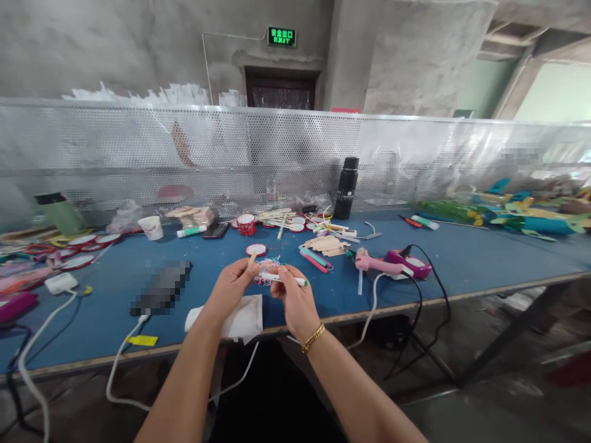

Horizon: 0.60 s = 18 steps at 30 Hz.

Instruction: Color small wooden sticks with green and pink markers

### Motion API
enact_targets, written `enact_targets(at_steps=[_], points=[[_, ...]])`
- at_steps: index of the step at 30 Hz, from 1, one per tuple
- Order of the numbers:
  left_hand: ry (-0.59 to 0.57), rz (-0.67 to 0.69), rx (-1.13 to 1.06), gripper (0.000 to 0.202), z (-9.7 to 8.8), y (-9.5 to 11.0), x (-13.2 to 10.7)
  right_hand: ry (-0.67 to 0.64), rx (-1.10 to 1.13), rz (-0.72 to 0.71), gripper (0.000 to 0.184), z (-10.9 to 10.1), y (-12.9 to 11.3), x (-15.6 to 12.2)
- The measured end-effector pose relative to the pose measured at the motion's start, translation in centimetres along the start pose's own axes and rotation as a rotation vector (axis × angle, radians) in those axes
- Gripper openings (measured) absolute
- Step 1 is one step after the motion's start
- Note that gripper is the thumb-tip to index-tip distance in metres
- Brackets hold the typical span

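Note:
Both my hands are raised over the front of the blue table, close together. My left hand (234, 280) is closed on a wooden craft stick (252, 259), whose tip sticks up past the thumb. My right hand (295, 298) grips a white marker (293, 280) with a green end pointing right; its other end reaches toward the left fingers. Whether the marker touches the stick I cannot tell. Behind the hands lies a heap of pastel-coloured loops (268, 266), partly hidden. Just beyond is a round white disc with a red rim (256, 250). White tissue (244, 314) lies below my left hand.
A pink glue gun (376, 264) and a purple device (410, 263) with cables lie to the right. Craft sticks (327, 245) are piled behind. A phone (161, 287) with a white cable is at left. A black bottle (346, 187) stands by the perforated metal screen (295, 144).

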<state>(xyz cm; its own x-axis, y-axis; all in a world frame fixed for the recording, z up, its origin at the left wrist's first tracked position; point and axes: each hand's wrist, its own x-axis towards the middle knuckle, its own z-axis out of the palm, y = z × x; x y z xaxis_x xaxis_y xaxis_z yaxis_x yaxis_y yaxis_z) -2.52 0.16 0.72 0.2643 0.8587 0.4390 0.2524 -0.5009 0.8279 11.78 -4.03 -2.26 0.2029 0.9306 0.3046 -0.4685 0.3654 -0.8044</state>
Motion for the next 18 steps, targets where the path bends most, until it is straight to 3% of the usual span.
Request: enact_targets(at_steps=[4, 18], points=[[0.016, 0.014, 0.016, 0.042, -0.2, 0.1, -0.1, 0.019, -0.101, -0.096, 0.038, 0.3, -0.5, -1.1], [0.047, 0.032, -0.029, 0.048, -0.3, -0.7, 0.0, 0.127, -0.144, -0.2, 0.045, 1.9, -0.2, -2.1]])
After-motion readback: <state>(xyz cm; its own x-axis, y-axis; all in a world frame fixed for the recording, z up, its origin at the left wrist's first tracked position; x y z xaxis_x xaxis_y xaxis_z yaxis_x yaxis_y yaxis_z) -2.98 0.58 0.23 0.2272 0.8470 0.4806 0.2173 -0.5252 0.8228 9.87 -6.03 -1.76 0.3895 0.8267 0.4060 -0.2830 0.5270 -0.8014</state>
